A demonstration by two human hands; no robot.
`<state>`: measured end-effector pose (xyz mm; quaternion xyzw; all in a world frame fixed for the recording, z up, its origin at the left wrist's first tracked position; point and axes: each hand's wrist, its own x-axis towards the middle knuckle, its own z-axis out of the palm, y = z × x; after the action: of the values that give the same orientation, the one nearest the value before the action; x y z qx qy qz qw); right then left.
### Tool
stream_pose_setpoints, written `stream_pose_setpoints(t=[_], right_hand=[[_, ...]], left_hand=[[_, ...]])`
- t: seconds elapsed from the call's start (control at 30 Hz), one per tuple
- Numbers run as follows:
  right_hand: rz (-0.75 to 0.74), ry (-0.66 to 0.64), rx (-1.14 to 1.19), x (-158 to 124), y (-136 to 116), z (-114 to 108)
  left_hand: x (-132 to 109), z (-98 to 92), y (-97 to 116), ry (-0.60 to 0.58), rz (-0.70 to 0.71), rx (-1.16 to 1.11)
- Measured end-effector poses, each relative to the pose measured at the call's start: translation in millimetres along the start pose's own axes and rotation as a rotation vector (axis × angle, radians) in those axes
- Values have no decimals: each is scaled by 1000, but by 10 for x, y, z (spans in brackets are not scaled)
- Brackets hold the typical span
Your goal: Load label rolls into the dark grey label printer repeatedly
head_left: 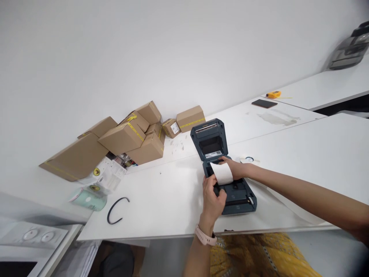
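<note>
While brown boxes [122, 137] are crowding the left of the frame, the right hand [236, 169] is holding a white paper roll [222, 174] over an open, dark printer [236, 194] right of centre; the left hand [212, 196] is resting bent-fingered at the printer's edge, its grip impossible for me to tell.

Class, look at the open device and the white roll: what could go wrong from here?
The raised lid might drop onto the right grip, close below it. The white roll sits at a slant between the left grip and the right, so it might slip. The dark device lies near the front edge of the table, so a bump might send it over.
</note>
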<state>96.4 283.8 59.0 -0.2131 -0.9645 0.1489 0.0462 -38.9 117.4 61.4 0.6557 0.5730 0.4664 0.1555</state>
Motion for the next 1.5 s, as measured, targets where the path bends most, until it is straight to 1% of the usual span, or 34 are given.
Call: stream_pose_setpoints(t=[0.07,0.1,0.23,0.3,0.37,0.47,0.6,0.7,0.73,0.77,0.8,0.9,0.93,0.97,1.0,1.03,1.1,1.13,1.17,1.2,1.27,1.33,1.43,1.5], right_hand=[[-27,-39,-32,-1,-46,-29],[-30,-57,-51,-6,-71,-48],[-39,-82,-76,-44,-154,-128],[-36,-78,-84,-58,-173,-148],[-33,-70,-88,-64,-174,-148],[-36,-56,-82,-56,-153,-126],[-48,-17,-57,-56,-151,-112],[-68,41,-24,-106,-229,-206],[-68,95,-7,-132,-268,-276],[-61,202,19,-160,-307,-369],[-46,368,51,-183,-341,-484],[56,1054,137,-183,-355,-918],[104,1226,153,-149,-322,-1068],[159,1309,174,-98,-272,-1207],[214,1319,225,-35,-211,-1326],[264,1268,315,34,-147,-1420],[329,1055,574,155,-52,-1518],[343,955,696,192,-34,-1523],[344,891,785,204,-42,-1500],[336,871,831,188,-75,-1454],[303,921,819,70,-200,-1303],[251,974,767,-136,-367,-1093],[135,986,694,-510,-606,-704],[46,999,595,-740,-724,-426]], left_hand=[[-97,28,37,2,28,24],[-147,51,40,16,68,44],[-386,163,2,111,295,114],[-517,208,-7,170,362,155],[-631,238,3,219,399,199],[-735,256,35,250,437,239],[-766,258,61,268,460,271],[-780,260,55,249,453,302],[-790,262,48,232,446,310],[-802,265,39,216,438,314],[-814,270,29,205,431,317],[-851,296,3,215,421,313],[-864,308,-1,227,422,311],[-877,321,-2,238,421,311],[-892,334,0,248,419,315],[-908,347,6,259,414,323],[-943,371,27,290,384,363],[-960,382,40,309,362,394],[-975,393,53,331,341,429],[-987,403,67,355,323,461],[-1000,421,88,398,306,499],[-1004,438,100,426,307,495],[-1011,463,97,440,301,465],[-1022,478,86,449,298,448]])
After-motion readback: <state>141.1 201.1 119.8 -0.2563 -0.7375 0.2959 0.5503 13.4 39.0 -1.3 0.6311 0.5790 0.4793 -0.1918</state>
